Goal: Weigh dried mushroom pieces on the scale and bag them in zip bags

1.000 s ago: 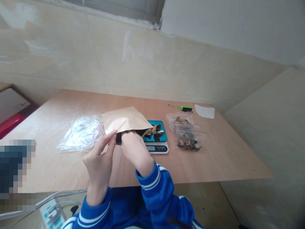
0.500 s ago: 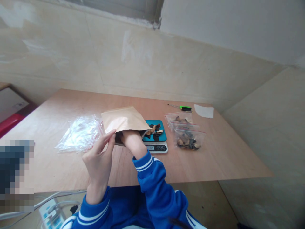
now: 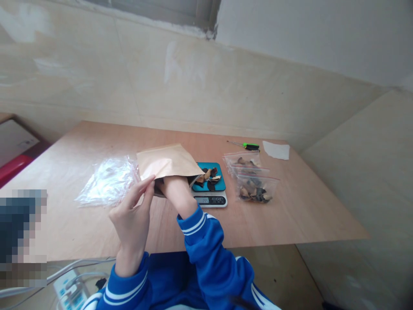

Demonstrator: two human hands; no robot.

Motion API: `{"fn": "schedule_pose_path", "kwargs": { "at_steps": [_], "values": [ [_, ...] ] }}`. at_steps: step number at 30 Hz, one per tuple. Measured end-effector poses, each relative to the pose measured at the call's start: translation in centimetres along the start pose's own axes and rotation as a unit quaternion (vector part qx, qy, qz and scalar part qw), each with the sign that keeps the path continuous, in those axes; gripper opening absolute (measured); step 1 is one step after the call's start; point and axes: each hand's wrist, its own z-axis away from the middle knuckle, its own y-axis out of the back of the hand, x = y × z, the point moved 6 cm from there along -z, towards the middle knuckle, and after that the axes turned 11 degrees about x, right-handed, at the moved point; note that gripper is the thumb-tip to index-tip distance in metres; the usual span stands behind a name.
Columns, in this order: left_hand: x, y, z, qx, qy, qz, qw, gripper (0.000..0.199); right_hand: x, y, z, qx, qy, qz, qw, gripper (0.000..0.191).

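"Where was the paper bag (image 3: pixel 164 161) seen from the head camera?"

"It was held up over the wooden table (image 3: pixel 290 211), just beside the scale (image 3: pixel 209 199)."

"How was it gripped?"

"Its edge was pinched by the left hand (image 3: pixel 130 219). The right hand (image 3: pixel 171 185) was pushed inside, so its grip could not be told."

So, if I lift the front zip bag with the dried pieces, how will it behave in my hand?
The clear zip bag will probably feel light and floppy, being only partly filled. The dried pieces inside will likely slide to a corner; their thin edges may be brittle.
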Motion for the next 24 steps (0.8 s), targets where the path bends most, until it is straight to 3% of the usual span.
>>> {"fn": "schedule_pose_path", "kwargs": {
  "at_steps": [4, 7, 11, 18, 24],
  "values": [
    [0.0, 0.1, -0.2, -0.002, -0.002, -0.007, 1.0, 0.022, 0.0, 1.9, 2.8, -0.052, -0.023, 0.065, 0.996, 0.026],
    [0.0, 0.2, -0.4, 0.0, -0.005, -0.011, 1.0, 0.022, 0.0, 3.4, 4.4, -0.028, -0.015, 0.075, 0.997, 0.023],
    [0.2, 0.2, -0.4, 0.001, -0.003, -0.013, 1.0, 0.021, 0.6, 4.2, 5.4, 0.008, -0.013, -0.014, 1.0, 0.011],
    [0.4, 0.1, -0.4, -0.007, -0.008, -0.013, 1.0, 0.022, 1.5, 4.8, 5.9, 0.029, -0.043, -0.136, 0.989, 0.01],
    [0.4, 0.3, -0.9, 0.002, 0.001, -0.016, 1.0, 0.021, 1.9, 7.7, 7.5, 0.073, -0.048, -0.231, 0.969, 0.01]
  ]
}}
